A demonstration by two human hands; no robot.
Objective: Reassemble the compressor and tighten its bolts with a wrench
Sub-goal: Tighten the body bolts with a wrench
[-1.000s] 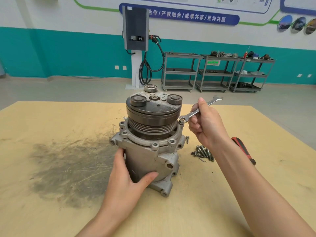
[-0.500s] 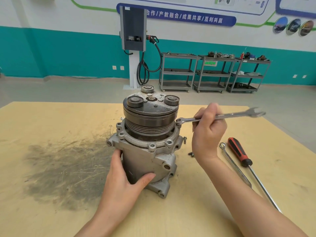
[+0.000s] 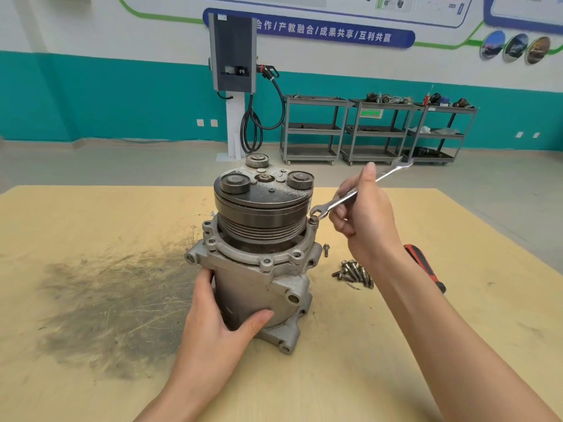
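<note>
Compressor (image 3: 259,278) judged heavy, rigid; my left hand (image 3: 219,324) wraps its housing at 7 o'clock. Right hand (image 3: 365,220) pinches wrench (image 3: 344,199) mid-shank, ring end just above flange bolt (image 3: 313,220) at 3 o'clock.

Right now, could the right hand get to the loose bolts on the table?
Probably yes: the loose bolts lie bare on the table just below the right hand, but it holds the wrench.

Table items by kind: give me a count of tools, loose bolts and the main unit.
Compressor: 1
Wrench, held in the right hand: 1
Red-handled screwdriver: 1
Loose bolts: 1 single bolt plus a pile, pile count unclear
Total: 4 items plus the pile
</note>
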